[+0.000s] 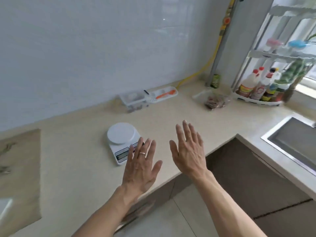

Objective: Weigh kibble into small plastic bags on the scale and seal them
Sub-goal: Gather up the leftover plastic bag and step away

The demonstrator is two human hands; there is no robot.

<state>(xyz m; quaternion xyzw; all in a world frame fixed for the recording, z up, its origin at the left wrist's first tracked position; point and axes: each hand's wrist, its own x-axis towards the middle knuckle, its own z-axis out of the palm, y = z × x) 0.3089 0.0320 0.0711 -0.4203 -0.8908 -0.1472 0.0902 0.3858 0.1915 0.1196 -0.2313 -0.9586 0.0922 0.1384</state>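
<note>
Both hands are held out flat above the front edge of the pale, speckled stone-look table (pixel 82 151), backs up, holding nothing. The left hand (pixel 141 170) has its fingers (pixel 144 147) straight and slightly spread, a thin band on 1 of them, and they overlap the near right corner of the scale (pixel 122 142) in this view; whether they touch it cannot be told. The right hand (pixel 189 152) is likewise open with straight fingers, just beside the left and apart from it. The scale is a white plastic unit with a smooth round platter and a rectangular display panel at its near end, and the platter is bare. Further back, near the right corner of the table, lies a crumpled clear plastic bag of brown kibble (pixel 216 100). Against the glossy white wall sits a clear plastic box (pixel 132 101) and, beside it, a long white tray (pixel 164 94) carrying an orange utensil. A white corner rack (pixel 256 98) holds bottles, and a steel sink (pixel 294 144) is sunk in at the right.
</note>
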